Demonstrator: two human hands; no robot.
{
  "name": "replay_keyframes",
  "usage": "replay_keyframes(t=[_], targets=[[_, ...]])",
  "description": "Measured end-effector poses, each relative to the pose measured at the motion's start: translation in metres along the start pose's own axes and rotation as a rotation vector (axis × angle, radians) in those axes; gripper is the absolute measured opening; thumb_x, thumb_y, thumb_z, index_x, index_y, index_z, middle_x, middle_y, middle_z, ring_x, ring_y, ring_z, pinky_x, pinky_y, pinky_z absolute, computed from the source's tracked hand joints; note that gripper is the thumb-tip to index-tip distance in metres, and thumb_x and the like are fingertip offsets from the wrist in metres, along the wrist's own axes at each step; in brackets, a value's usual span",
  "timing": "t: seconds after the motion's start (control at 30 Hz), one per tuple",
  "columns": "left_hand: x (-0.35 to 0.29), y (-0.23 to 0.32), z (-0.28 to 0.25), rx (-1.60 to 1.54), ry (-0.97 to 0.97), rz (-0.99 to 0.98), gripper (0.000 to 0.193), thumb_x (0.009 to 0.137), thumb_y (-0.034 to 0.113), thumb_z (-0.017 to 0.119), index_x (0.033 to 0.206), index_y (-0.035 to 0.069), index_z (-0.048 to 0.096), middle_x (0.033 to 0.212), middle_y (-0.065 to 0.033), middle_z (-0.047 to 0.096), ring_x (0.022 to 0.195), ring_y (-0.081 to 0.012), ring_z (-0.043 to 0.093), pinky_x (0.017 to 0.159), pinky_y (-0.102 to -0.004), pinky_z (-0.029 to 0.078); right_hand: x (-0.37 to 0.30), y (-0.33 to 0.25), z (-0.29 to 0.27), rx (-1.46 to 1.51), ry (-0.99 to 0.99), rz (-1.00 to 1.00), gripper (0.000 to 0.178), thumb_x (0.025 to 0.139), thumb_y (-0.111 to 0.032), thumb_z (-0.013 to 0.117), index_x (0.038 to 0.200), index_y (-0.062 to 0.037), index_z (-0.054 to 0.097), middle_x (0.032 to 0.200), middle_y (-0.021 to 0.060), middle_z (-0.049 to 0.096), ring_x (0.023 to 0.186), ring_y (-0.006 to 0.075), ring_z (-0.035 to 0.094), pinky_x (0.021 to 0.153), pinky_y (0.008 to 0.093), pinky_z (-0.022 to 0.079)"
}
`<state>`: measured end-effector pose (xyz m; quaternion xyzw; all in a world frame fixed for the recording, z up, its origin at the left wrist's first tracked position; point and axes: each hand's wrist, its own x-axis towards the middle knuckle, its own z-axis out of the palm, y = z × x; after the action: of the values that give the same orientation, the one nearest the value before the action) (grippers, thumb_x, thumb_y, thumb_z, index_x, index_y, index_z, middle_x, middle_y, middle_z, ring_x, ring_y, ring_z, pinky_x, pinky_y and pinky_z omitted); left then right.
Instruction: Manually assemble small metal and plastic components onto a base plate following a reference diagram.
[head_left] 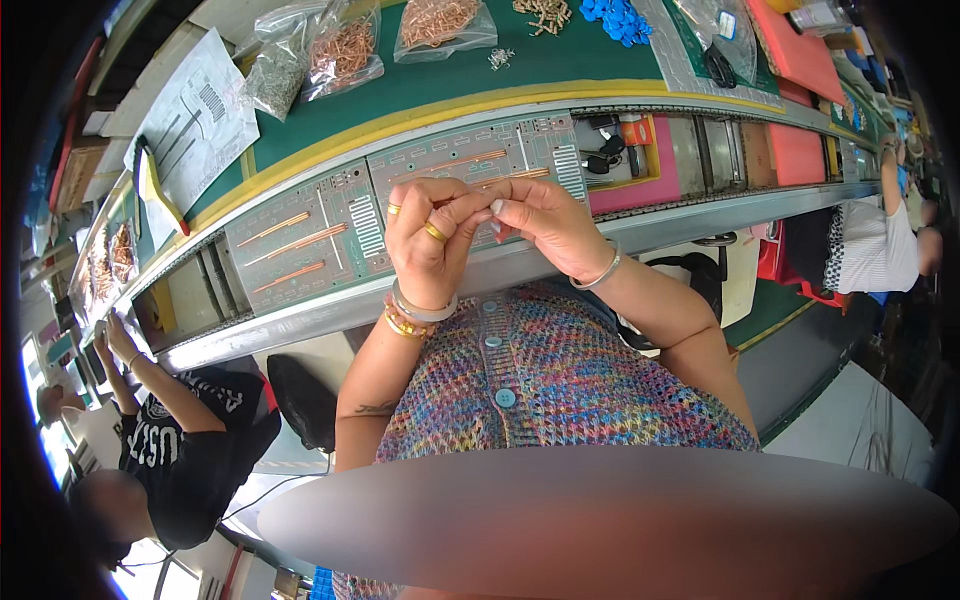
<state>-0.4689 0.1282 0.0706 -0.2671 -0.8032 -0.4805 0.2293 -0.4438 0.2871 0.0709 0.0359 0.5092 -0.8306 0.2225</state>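
Note:
My left hand (428,240) and my right hand (548,222) meet above the front edge of the line, fingertips pinched together. Whatever lies between them is too small or hidden to make out. Under and beyond my hands lies a grey circuit board (415,158) with long copper-coloured strips and a white winding pattern. A similar circuit board (335,205) sits against it on the left, its copper strips (294,252) lying in slanted rows. My hands cover the near part of the right board.
Along the green shelf behind sit bags of copper-coloured parts (343,50), a bag of small silvery parts (275,78) and blue pieces (615,20). A printed sheet (195,135) lies at left. A yellow tray (640,165) holds black parts. Co-workers sit at both sides; a metal rail (690,218) runs in front.

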Motion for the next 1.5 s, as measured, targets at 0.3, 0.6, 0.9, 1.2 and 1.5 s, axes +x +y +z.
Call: replay_keyframes(t=[0.3, 0.6, 0.9, 1.2, 1.5], targets=[[-0.013, 0.002, -0.008, 0.128, 0.001, 0.094, 0.035, 0.064, 0.007, 0.074, 0.098, 0.011, 0.068, 0.087, -0.0017, 0.06, 0.08, -0.0206, 0.056, 0.069, -0.032, 0.047, -0.003, 0.016, -0.002, 0.119, -0.035, 0.052, 0.019, 0.092, -0.02, 0.056, 0.1, -0.003, 0.059, 0.093, -0.0003, 0.058, 0.083, 0.0074, 0.052, 0.075, 0.0229, 0.044], [-0.048, -0.007, -0.066, 0.496, -0.266, -0.227, 0.052, 0.072, 0.014, 0.072, 0.121, 0.007, 0.057, 0.12, -0.0088, 0.055, 0.115, -0.0318, 0.047, 0.096, -0.0423, 0.037, 0.054, -0.037, -0.063, -1.633, 0.169, -0.717, 0.009, 0.072, -0.009, 0.066, 0.077, -0.0088, 0.059, 0.078, 0.0026, 0.054, 0.08, 0.0227, 0.053, 0.067, 0.0338, 0.046], [-0.086, -0.025, -0.097, 0.602, -0.199, -0.333, 0.047, 0.076, 0.017, 0.071, 0.12, 0.008, 0.058, 0.125, -0.0076, 0.053, 0.122, -0.0335, 0.041, 0.1, -0.0436, 0.033, 0.063, -0.035, -0.063, -1.856, 0.073, -0.734, 0.011, 0.07, -0.01, 0.067, 0.076, -0.0101, 0.057, 0.081, 0.0009, 0.05, 0.081, 0.0193, 0.051, 0.067, 0.0315, 0.048], [-0.083, -0.025, -0.093, 0.592, -0.177, -0.322, 0.043, 0.076, 0.017, 0.07, 0.117, 0.009, 0.06, 0.122, -0.0067, 0.055, 0.121, -0.0332, 0.043, 0.1, -0.0432, 0.034, 0.062, -0.044, -0.058, -1.979, -0.001, -0.792, 0.008, 0.074, -0.011, 0.062, 0.082, -0.0104, 0.061, 0.082, 0.0013, 0.055, 0.081, 0.019, 0.054, 0.072, 0.0311, 0.047], [-0.042, -0.025, -0.092, 0.49, -0.218, -0.215, 0.035, 0.073, 0.01, 0.071, 0.108, 0.011, 0.063, 0.115, -0.0055, 0.059, 0.115, -0.0318, 0.047, 0.096, -0.0429, 0.038, 0.088, -0.089, -0.121, -1.805, 0.533, -0.723, 0.014, 0.082, -0.017, 0.064, 0.094, -0.0113, 0.064, 0.089, 0.003, 0.065, 0.081, 0.0236, 0.062, 0.069, 0.0336, 0.05]])
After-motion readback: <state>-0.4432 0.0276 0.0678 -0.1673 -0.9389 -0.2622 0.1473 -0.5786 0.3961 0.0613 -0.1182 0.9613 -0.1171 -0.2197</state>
